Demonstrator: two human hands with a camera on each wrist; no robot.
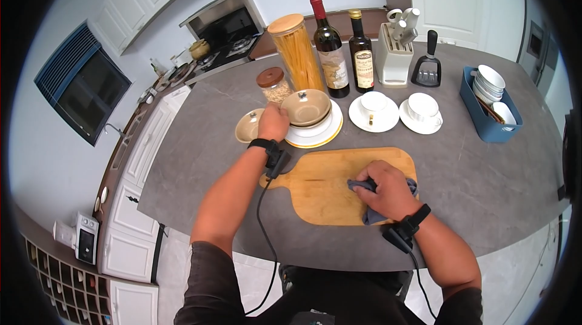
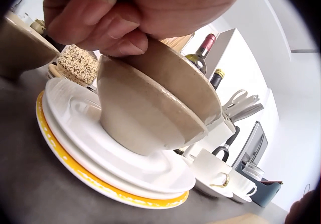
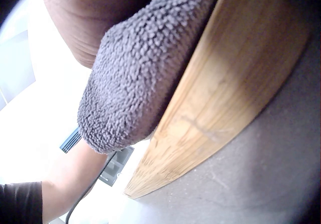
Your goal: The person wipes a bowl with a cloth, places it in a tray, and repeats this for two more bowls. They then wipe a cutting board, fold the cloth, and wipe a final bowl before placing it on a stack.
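My left hand (image 1: 274, 122) pinches the rim of the upper of two nested beige bowls (image 1: 307, 107). In the left wrist view, the upper bowl tilts inside the lower bowl (image 2: 140, 108), which sits on white plates (image 2: 120, 158); the bottom plate has a yellow rim. Another beige bowl (image 1: 247, 126) stands just left of that hand. A grey cloth (image 3: 130, 78) is bunched in my right hand (image 1: 391, 190), pressed on the right part of the wooden cutting board (image 1: 321, 189). The palm hides part of the cloth.
Behind the bowls stand a jar of grains (image 1: 274, 86), a spaghetti jar (image 1: 297, 52) and two dark bottles (image 1: 330, 52). Cups on saucers (image 1: 374, 120), a knife block (image 1: 394, 58), a black-handled utensil (image 1: 428, 61) and a blue basket (image 1: 494, 131) of bowls line the right side.
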